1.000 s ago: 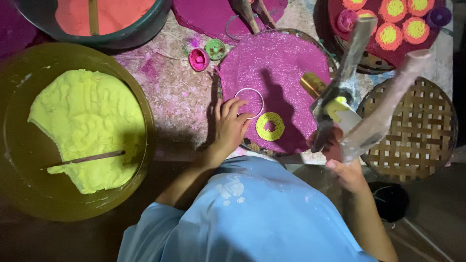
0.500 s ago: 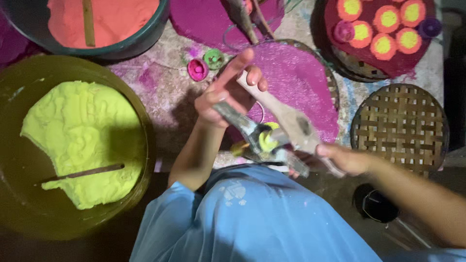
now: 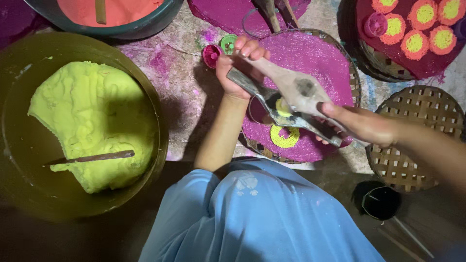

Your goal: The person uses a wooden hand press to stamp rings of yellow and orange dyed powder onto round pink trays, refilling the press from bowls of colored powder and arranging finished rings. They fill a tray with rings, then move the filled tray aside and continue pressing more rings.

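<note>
My left hand (image 3: 237, 68) and my right hand (image 3: 363, 124) grip the two ends of a hinged wood-and-metal press tool (image 3: 291, 94). The tool lies slanted above a round woven tray (image 3: 357, 83) covered with a magenta dough sheet (image 3: 310, 53). A bit of yellow dough (image 3: 283, 106) sits between the tool's two arms. On the magenta sheet, just under the tool, lies a yellow dough ring (image 3: 285, 138), and a thin ring cutter (image 3: 253, 110) shows beside it. Light blue cloth (image 3: 262, 218) covers my lap below.
A big olive bowl (image 3: 29, 194) at left holds yellow dough (image 3: 87, 111) and a stick (image 3: 92, 157). A teal bowl of orange dough (image 3: 121, 9) is at top. Small pink (image 3: 211, 55) and green (image 3: 228, 43) moulds, a bare woven tray (image 3: 417, 140), a tray of magenta-yellow rounds (image 3: 412, 29), a dark cup (image 3: 381, 201).
The tool has swung from upright in my right hand down across the magenta tray. My left hand left the sheet and took hold of the tool's far end.
</note>
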Demonstrator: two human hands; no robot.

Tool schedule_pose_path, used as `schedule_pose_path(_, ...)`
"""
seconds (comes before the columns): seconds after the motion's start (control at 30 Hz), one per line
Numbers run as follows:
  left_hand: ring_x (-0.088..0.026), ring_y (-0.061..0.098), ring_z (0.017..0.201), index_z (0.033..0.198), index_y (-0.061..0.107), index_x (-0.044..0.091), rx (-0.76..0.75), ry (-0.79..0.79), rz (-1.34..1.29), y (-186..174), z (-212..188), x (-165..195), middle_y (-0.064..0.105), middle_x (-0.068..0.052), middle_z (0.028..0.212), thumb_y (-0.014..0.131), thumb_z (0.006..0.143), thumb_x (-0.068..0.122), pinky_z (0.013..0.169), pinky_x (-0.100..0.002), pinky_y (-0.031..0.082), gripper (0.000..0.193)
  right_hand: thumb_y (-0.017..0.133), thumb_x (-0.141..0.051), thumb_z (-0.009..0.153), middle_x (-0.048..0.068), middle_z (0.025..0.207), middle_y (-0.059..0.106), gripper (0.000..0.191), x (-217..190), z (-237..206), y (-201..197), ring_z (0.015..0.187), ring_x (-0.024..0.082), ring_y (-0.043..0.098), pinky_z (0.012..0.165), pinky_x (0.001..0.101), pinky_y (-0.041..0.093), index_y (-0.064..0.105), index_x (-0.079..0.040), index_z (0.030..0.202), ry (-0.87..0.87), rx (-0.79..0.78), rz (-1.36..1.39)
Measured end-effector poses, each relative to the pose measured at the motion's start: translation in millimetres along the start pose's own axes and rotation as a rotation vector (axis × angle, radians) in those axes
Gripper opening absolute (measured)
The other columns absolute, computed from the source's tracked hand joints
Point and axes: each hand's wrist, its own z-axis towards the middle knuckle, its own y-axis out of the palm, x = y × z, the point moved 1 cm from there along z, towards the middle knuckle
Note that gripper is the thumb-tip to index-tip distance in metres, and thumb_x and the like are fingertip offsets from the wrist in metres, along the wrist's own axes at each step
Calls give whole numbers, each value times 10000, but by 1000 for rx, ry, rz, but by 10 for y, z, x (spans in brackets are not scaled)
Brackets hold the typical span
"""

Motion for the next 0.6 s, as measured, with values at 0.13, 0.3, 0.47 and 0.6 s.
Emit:
schedule_pose_path(0.13,-195,583,1027,1077,545,134,-86,20,-26,-132,22,186,570,-17,1012,626,1002,385,1134,-433,471,274,244,-802,893,206,938,725,964,-180,46,132,822,303,636,733,464,507,705,13,1119,-162,19,122)
schedule_pose_path(0.3,-190,576,1026,1086,535,136,-111,36,8,-221,-81,332,568,-11,1008,603,1029,429,1072,-376,496,306,247,-786,897,139,809,724,927,-282,131,275,735,245,674,701,395,557,730,1,976,-205,43,90)
schedule_pose_path(0.47,-172,569,1012,1057,536,163,-45,46,-10,-442,-113,16,557,6,989,576,999,438,1079,-411,481,284,275,-786,901,122,806,725,915,-258,-8,176,738,239,685,715,403,563,728,-2,1035,-72,112,40)
schedule_pose_path(0.6,-177,560,994,1039,527,161,-47,-8,-90,-598,80,-50,541,4,970,513,1065,498,1064,-403,505,339,317,-753,919,126,787,683,836,-315,-86,125,733,247,659,710,422,544,670,-31,1151,-121,263,-22)
